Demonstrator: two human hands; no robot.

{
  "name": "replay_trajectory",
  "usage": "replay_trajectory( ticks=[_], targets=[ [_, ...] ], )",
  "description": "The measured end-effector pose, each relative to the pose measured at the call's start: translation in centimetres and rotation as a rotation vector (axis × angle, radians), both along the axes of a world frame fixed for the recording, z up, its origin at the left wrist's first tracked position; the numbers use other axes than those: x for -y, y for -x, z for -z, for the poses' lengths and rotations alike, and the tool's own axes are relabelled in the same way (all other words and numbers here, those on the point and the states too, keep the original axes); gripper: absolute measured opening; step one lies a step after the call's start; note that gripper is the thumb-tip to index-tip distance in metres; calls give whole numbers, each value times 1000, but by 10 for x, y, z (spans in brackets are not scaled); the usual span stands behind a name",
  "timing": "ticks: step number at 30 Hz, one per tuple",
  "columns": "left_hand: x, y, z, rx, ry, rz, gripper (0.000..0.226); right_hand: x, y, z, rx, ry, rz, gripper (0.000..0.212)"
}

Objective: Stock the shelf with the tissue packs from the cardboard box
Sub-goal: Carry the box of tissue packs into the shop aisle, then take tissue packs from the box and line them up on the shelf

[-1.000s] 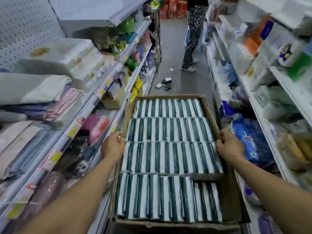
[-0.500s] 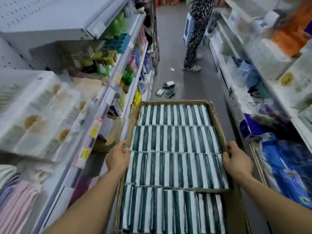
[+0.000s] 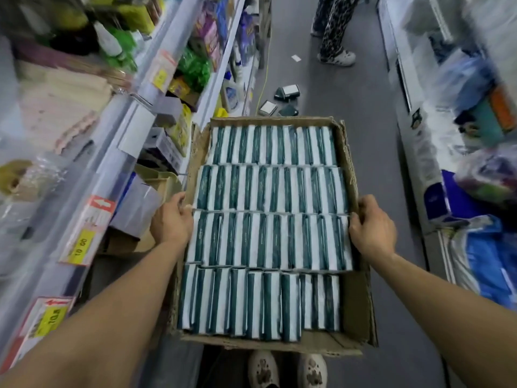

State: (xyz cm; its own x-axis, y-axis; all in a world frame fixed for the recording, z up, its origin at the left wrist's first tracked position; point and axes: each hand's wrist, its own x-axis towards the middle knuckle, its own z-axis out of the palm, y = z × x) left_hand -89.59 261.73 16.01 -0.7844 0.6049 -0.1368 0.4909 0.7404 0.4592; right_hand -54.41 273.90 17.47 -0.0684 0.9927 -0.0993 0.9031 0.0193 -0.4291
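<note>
A shallow, open-topped cardboard box [image 3: 355,298] with worn, creased walls is held out level in a shop aisle, above the grey floor [image 3: 372,113] and the person's own pale shoes [image 3: 288,369]. It is packed with tissue packs [image 3: 268,214] standing on edge in four rows, each pack white with dark green stripes; the nearest row stops short of the right wall, leaving a bare strip of cardboard there. The left hand [image 3: 172,224] grips the box's left wall about midway along, fingers curled over the rim beside the third row. The right hand [image 3: 372,226] grips the right wall opposite, fingers hooked over the edge and touching the packs at that row's end. A shelf [image 3: 112,175] with price labels runs along the left of the box, stocked with blurred goods. Farther down the aisle a few small dark items [image 3: 285,93] lie on the floor, near another person's patterned trouser legs [image 3: 333,26].
</note>
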Motion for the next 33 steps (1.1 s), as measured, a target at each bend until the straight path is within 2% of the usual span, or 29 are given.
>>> replay_trajectory(
  ticks=[8,14,17,20,23,26,28,30,33],
  targets=[
    [-15,15,18,-31,25,3,37,-13,17,23,19,41,-5,10],
    [-19,9,10,-12,101,3,35,-15,22,12,156,190,-28,11],
    [-20,2,0,74,143,-36,41,-16,27,0,218,331,-55,15],
    [-12,-7,-13,229,91,-72,57,-14,29,-13,242,447,-63,24],
    [0,-22,-30,250,101,-44,66,-8,32,-27,232,462,-106,37],
    [18,-48,-51,259,21,-25,60,0,29,-36,344,335,-312,53],
    [35,-74,-54,258,-24,48,55,1,24,-37,382,183,-497,54],
    [58,-104,-55,252,-47,22,50,0,22,-33,323,66,-769,52],
    [92,-145,-45,226,-23,14,43,8,27,-23,234,-2,-1043,51]
  ],
)
